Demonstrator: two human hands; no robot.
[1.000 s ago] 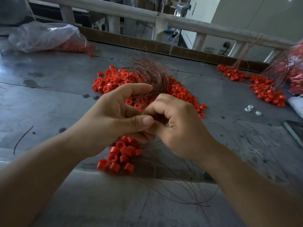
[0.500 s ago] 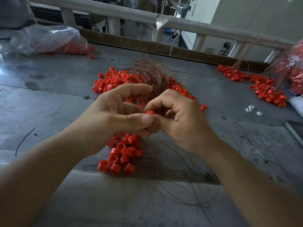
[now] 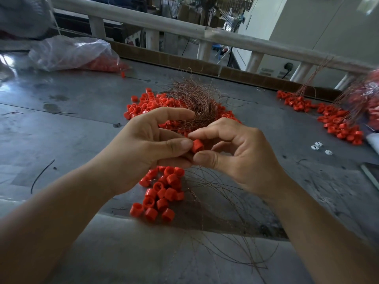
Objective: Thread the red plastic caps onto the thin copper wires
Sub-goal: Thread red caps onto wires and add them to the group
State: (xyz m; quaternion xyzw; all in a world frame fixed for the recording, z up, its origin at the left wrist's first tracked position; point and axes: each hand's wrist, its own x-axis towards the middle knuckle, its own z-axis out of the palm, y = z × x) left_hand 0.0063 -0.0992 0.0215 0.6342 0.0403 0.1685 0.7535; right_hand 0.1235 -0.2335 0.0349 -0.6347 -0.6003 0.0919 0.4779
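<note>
The left hand (image 3: 147, 148) and right hand (image 3: 235, 154) pinch one red cap (image 3: 197, 145).
It is a short round tube. More caps (image 3: 162, 193) lie at 6 o'clock, copper wires (image 3: 194, 101) at 12 o'clock.

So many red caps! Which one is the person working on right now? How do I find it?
Look at the grey table, where two hands meet in front of the copper wire tangle. Between the left hand and right hand is one red cap, pinched by both. It is the only cap held up in the air; the rest lie in piles.
</note>
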